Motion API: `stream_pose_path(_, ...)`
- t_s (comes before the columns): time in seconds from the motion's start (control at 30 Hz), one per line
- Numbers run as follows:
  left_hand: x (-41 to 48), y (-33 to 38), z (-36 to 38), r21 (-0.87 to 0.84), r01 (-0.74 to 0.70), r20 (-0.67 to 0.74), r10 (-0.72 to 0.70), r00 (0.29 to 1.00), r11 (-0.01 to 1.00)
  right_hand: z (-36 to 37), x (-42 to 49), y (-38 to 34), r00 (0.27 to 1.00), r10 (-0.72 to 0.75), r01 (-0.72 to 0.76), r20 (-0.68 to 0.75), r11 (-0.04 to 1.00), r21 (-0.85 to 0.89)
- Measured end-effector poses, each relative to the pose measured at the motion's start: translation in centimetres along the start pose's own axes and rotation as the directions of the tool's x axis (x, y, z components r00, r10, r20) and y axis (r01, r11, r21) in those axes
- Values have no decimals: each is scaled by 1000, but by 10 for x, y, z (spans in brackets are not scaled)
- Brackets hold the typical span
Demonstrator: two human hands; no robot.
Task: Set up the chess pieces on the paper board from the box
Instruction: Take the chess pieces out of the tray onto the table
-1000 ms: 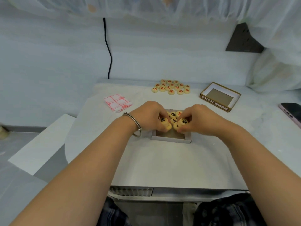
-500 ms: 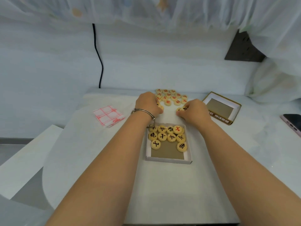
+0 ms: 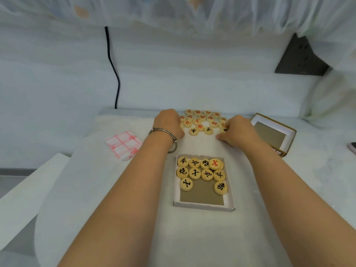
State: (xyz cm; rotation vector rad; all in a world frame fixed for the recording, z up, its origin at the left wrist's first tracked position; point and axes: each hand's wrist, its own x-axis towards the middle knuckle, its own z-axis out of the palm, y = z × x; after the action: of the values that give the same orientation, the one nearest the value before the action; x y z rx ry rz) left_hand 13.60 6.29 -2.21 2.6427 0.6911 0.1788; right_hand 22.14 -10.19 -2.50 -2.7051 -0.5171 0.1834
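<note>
The box (image 3: pixel 203 206) lies open at the middle of the counter (image 3: pixel 202 237). Ten pieces (image 3: pixel 195 173) show in it, packed toward its far end: nine marked black and one marked red at its 1 o'clock corner. The near half of its floor is bare card.

At 12 o'clock from the box, by the counter's far edge, lies a pile (image 3: pixel 202 120) of pieces, mostly red, with two black ones along its near side. The left hand (image 3: pixel 169 124) rests at the pile's 9 o'clock side with its fingers hidden behind its back, so I cannot tell how its grip stands. The right hand (image 3: pixel 234 132) is at the pile's 3 o'clock side, its grip curled over a black piece (image 3: pixel 225 129).

The board (image 3: pixel 124 145), folded, lies at 10 o'clock from the box. The lid (image 3: pixel 273 135) lies upturned at 2 o'clock, and a phone (image 3: pixel 352 148) at 3 o'clock is cut off by the frame. A bracelet (image 3: pixel 167 133) circles the left wrist.
</note>
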Motion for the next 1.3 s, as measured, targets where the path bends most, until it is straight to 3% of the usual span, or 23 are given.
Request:
stream_pose_path(0.23,-6,10,7,-51,-63,-91,58,994,997,13,-8,-10,986,-109,126,-123,982,139)
stream_pose_path(0.33,-3,5,0,19,-36,-63,37,997,999,0,-5,-3,987,-28,49,-155,991,128)
stream_pose_path(0.47,0,-4,2,57,12,-34,-10,999,998,-3,-2,6,995,66,-67,-79,998,-5)
stream_pose_path(0.53,0,-5,5,37,9,-62,-7,998,999,2,-3,6,996,59,-59,-61,998,5)
stream_pose_path(0.67,-3,-1,6,-23,-24,-97,22,995,999,9,-4,4,982,1,17,-191,995,93)
stream_pose_path(0.9,-11,4,2,-151,-76,-92,62,994,986,5,-9,1,968,6,45,-251,979,201)
stream_pose_path(0.97,-14,7,1,-174,-137,7,141,990,975,1,-13,-2,982,2,26,-187,988,151)
stream_pose_path(1.03,-17,10,4,-204,-188,136,218,966,961,-3,-15,-9,1000,-3,5,-24,996,89)
stream_pose_path(1.1,-18,11,6,-226,-217,171,258,951,950,-4,-17,-16,996,-16,7,92,996,94)
stream_pose_path(1.3,-19,14,8,-163,-250,144,274,951,954,6,-17,-17,994,-99,90,36,976,197)
